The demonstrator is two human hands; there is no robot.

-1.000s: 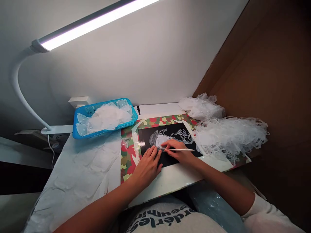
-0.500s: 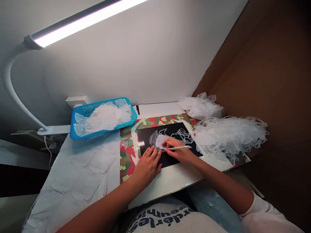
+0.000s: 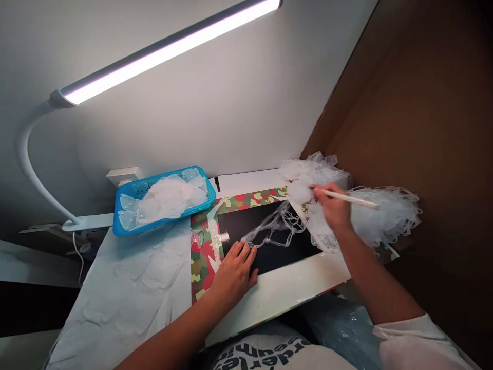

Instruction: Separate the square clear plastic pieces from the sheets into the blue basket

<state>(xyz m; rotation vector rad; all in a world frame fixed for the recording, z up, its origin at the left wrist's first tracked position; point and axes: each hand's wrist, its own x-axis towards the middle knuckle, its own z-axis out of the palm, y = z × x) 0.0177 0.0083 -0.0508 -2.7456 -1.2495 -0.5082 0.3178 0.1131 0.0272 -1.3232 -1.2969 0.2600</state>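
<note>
Sheer white strands (image 3: 289, 218), one tangle, looped and see-through, lying on a black board with the near left end under the fingertips of the left hand. Surroundings, by descending size: pale wall (image 3: 215, 113), behind everything; brown panel (image 3: 419, 103), standing along the right side; table (image 3: 123, 293), its left part covered in white, rumpled sheeting; lamp (image 3: 169, 55), long bar on a curved white neck, lit, above the left half; camouflage-patterned sheet (image 3: 246, 198), red, green and cream, surrounding the board on its left and far sides; heap of white loops (image 3: 381, 210), right of the board, partly hidden by the right arm; blue basket (image 3: 165, 220), latticed, filled with sheer white pieces (image 3: 169, 198), at the far left; black board (image 3: 285, 260), rectangular, glossy; bundle of white material (image 3: 318, 168), beyond the heap, near the panel. Hands, two: left hand (image 3: 233, 270), fingers extended and laid down at the board's near left part; right hand (image 3: 336, 208), raised, fingers curled around a stick. White piece (image 3: 299, 192), blurred, at the right hand's fingertips; whether pinched cannot be told. White stick (image 3: 356, 199), slender, blurred, pointing right.
</note>
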